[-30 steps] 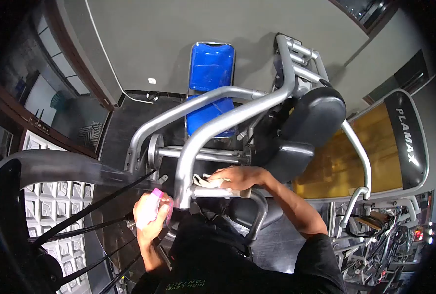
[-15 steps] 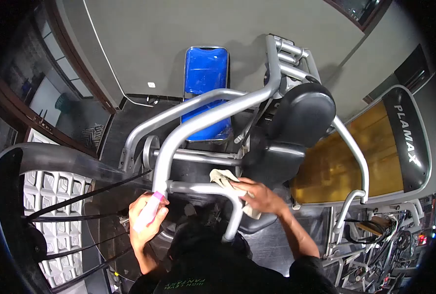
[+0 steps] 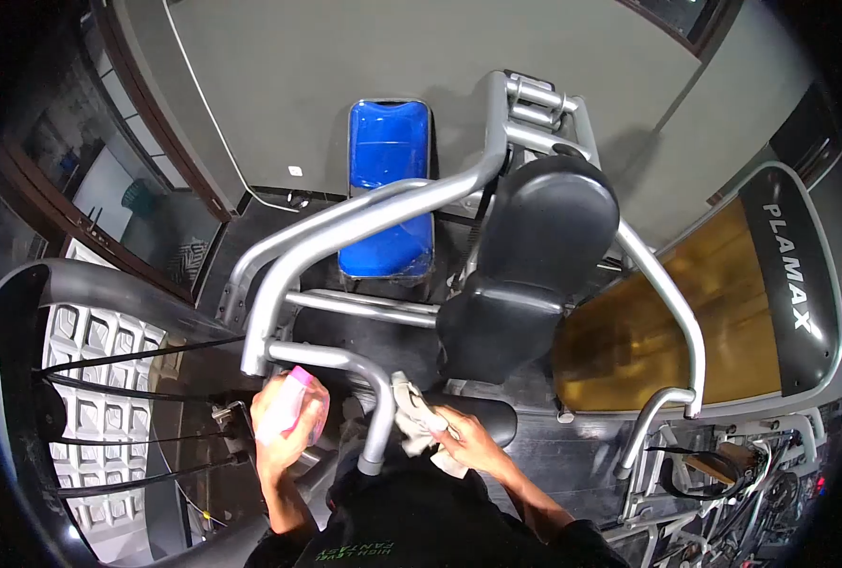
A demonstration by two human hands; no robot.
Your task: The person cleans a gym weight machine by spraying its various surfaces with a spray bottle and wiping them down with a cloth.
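My left hand is wrapped round a whitish bottle with a pink top, just below the left end of the machine's silver bar. In my right hand is a cream cloth, bunched between the fingers and hanging beside the curved silver handle. A small gap shows between the cloth and the handle. The silver frame rises ahead of both hands, with a black padded backrest at its right.
A blue chair stands against the grey wall. At the right is a yellowish panel marked PLAMAX. Black cables stretch across the left, before white moulded panels. More gym equipment fills the lower right.
The view has shifted relative to the machine. The cloth has come off the silver handle and now hangs to its right in my right hand. My left hand still holds the bottle.
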